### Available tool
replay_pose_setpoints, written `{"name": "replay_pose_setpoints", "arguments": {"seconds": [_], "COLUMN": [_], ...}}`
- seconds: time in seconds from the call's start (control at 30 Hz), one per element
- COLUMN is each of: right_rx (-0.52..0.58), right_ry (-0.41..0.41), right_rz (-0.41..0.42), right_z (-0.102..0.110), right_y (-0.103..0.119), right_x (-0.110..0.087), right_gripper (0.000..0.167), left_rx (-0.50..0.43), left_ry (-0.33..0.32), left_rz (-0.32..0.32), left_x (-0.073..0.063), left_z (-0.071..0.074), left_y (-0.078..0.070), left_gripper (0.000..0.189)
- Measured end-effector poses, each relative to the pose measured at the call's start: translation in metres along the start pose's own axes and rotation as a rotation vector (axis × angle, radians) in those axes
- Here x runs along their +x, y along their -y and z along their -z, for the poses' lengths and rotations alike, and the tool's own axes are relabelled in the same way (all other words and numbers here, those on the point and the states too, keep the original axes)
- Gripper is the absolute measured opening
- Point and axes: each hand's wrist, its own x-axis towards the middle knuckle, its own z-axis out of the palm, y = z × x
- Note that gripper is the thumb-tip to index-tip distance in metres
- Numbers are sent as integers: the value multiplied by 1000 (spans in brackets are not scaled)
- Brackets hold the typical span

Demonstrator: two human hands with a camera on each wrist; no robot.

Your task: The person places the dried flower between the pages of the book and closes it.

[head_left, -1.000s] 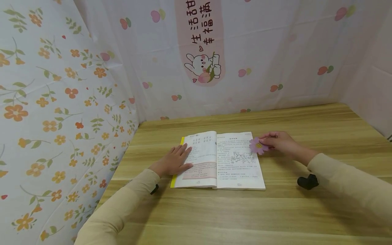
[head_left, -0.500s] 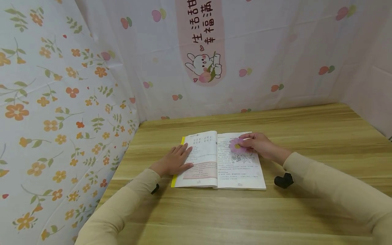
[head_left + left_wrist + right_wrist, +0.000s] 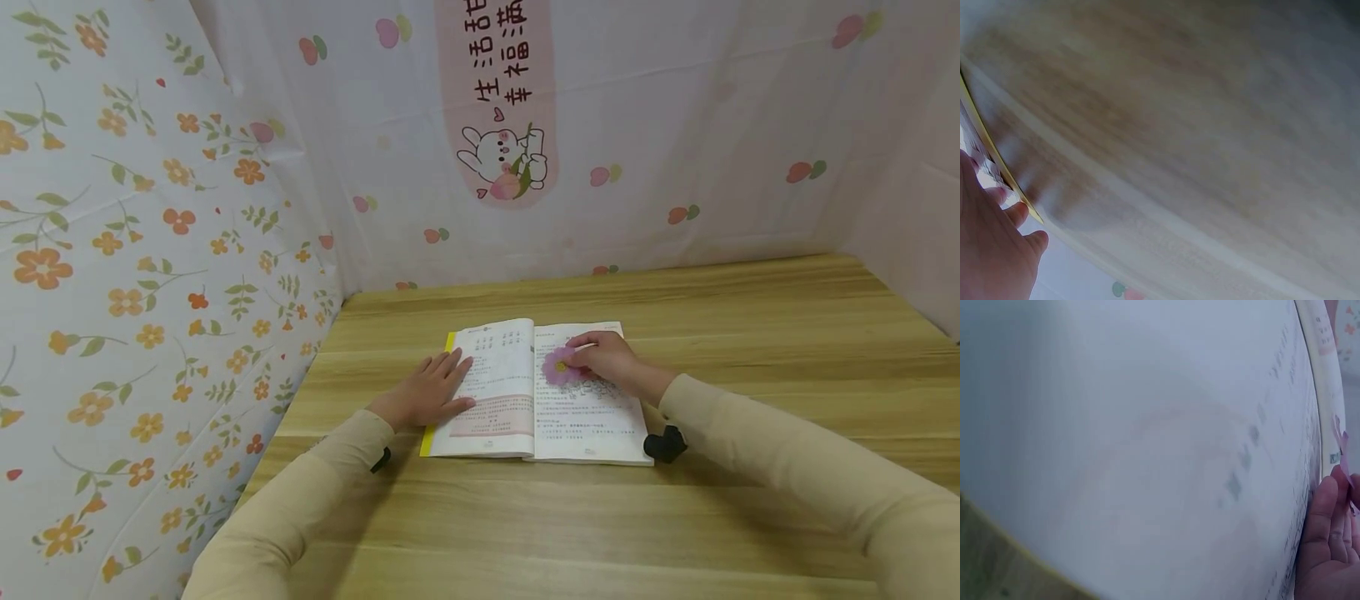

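An open book [image 3: 491, 417] with a yellow cover edge lies on the table. My left hand [image 3: 423, 395] rests flat on its left page, fingers spread; in the left wrist view that hand [image 3: 997, 244] shows at the lower left, by the yellow edge. Over the right page, my right hand [image 3: 611, 363] pinches a purple flower [image 3: 559, 367] with a yellow centre between thumb and fingers. The right wrist view shows the flower [image 3: 1342, 450] edge-on above the fingertips [image 3: 1325, 494], close to the page. Whether it touches the paper I cannot tell.
The wooden table [image 3: 480, 525] stretches around the book. Behind it hangs a white cloth [image 3: 637, 125] with a rabbit print, and a flower-patterned cloth [image 3: 150, 292] hangs at the left. A black wrist piece [image 3: 666, 444] sits under the right forearm.
My right hand has moved left with the purple flower, from the book's right edge to over the right page near the spine. The left hand has stayed on the left page.
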Motion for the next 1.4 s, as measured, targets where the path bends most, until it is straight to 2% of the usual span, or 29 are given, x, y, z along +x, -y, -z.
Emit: {"name": "replay_pose_setpoints", "arguments": {"seconds": [0.3, 0.53, 0.73, 1.1, 1.4], "right_rx": [-22, 1, -55, -282, -421], "right_ry": [-8, -11, -18, -34, -48], "right_rz": [11, -3, 26, 193, 342], "right_z": [-12, -20, -24, -18, -5], "right_y": [-2, 1, 5, 14, 11], "right_x": [3, 2, 2, -6, -15], "right_gripper": [35, 35, 32, 31, 24], "left_rx": [0, -4, -1, -15, -13], "left_ry": [9, 11, 10, -2, 28], "left_rz": [-9, -3, 1, -8, 15], "left_x": [2, 2, 2, 0, 0], "left_z": [0, -1, -1, 1, 2], "left_y": [1, 1, 1, 0, -2], "left_gripper": [81, 81, 81, 80, 80]}}
